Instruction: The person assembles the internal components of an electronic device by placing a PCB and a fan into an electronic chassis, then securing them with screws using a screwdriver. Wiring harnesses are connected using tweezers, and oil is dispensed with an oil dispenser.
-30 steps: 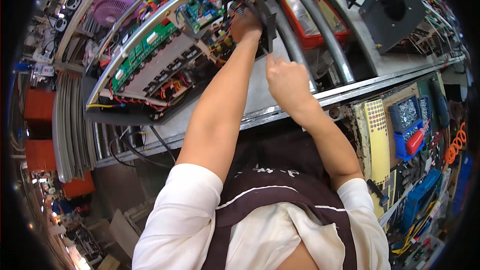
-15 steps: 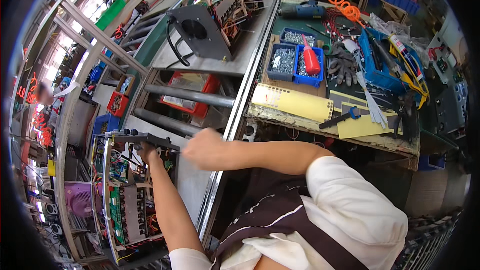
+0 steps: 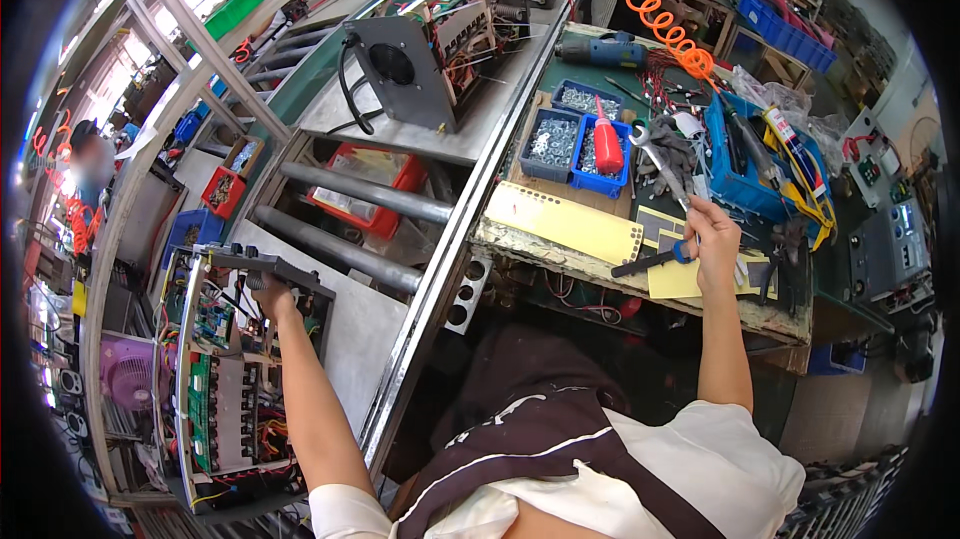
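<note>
A silver wrench [image 3: 664,165] is gripped by its lower end in my right hand [image 3: 713,236], above the right workbench. Its jaw end points up and left, beside a blue bin of screws [image 3: 603,179] that has a red squeeze bottle [image 3: 607,144] lying on it. My left hand [image 3: 268,297] is closed at the inner side of the dark end panel [image 3: 300,279] of an open electronic unit [image 3: 235,389]. What its fingers hold is hidden by the panel and dark parts. Green circuit boards and wires show inside the unit.
A second unit with a fan panel [image 3: 400,69] stands farther up the line, beyond metal rollers [image 3: 370,194]. Yellow sheets [image 3: 565,222], a glove [image 3: 660,159] and a blue tool bin [image 3: 760,154] lie on the bench. An orange coiled hose [image 3: 650,4] hangs above it.
My right hand has moved from beside the unit's panel over to the right bench and now holds the wrench. My left hand stays at the panel. The view has shifted slightly.
</note>
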A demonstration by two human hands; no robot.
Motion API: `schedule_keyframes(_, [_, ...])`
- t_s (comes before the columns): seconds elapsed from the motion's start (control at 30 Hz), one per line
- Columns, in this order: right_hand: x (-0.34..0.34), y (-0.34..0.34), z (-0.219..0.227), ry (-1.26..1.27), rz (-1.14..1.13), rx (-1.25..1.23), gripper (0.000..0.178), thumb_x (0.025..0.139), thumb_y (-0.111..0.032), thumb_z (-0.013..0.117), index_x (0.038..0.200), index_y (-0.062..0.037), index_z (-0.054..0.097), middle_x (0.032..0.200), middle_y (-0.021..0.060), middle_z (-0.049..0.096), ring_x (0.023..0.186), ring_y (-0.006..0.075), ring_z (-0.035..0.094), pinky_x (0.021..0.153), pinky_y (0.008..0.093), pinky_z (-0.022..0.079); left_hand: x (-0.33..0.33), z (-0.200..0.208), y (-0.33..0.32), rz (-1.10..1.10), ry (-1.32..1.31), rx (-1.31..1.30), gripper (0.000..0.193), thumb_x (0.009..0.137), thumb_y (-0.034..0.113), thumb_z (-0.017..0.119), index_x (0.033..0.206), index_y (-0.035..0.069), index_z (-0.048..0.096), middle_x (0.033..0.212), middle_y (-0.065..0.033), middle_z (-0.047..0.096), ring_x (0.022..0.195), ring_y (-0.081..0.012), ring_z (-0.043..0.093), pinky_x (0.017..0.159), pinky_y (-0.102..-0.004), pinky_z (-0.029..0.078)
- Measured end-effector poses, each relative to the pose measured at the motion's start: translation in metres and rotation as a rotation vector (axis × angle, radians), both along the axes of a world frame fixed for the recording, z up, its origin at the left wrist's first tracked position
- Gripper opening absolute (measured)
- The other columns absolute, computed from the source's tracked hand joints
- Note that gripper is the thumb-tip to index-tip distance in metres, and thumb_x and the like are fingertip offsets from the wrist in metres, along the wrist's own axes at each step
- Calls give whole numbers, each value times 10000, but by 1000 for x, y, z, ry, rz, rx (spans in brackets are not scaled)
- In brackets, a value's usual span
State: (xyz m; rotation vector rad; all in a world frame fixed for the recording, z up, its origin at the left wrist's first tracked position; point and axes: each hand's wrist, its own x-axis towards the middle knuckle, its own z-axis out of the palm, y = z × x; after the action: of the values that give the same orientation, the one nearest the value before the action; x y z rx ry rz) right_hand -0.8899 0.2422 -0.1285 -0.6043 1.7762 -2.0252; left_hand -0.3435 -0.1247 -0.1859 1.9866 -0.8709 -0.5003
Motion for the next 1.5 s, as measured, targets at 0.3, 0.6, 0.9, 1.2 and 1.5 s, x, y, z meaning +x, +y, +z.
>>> schedule_keyframes(0.3, [-15,-12,-15,-185,41,-60,305,860,-47,602,1139,76,579,665,43,570,421,44,395,385,193,247,5,-4,-7,-16,8,-80,697,850,544,573,1247,-19,469,1065,-198,648,975,-339,623,807,-396,478])
schedule_keyframes(0.6, [-34,-33,-10,-173,145,16,248,908,-94,564,1119,33,597,636,28,533,412,41,367,378,183,244,-145,6,45,180,-427,-460,909,781,302,655,1369,-163,139,1300,-337,320,1181,-493,358,950,-575,331])
schedule_keyframes(0.9, [-52,-61,3,-168,221,114,207,896,-35,564,1076,40,633,606,40,546,408,47,384,375,181,262,-235,39,69,-150,-472,-916,798,776,68,591,1417,-91,144,1444,-276,194,1350,-424,195,1120,-492,149])
schedule_keyframes(1.2, [-46,-88,33,-93,350,138,233,882,-29,563,1085,70,618,608,51,545,404,50,388,369,179,265,-354,58,-94,-1044,-1739,-709,385,787,185,517,1126,33,619,1245,-106,555,1345,-229,346,1107,-636,133])
schedule_keyframes(1.5, [-64,-57,11,-49,222,141,255,909,-24,544,1143,64,593,612,17,528,387,17,345,345,160,239,-378,50,-84,-1008,-1695,-701,319,778,238,513,951,46,702,1107,-67,614,1265,-221,395,1088,-701,110])
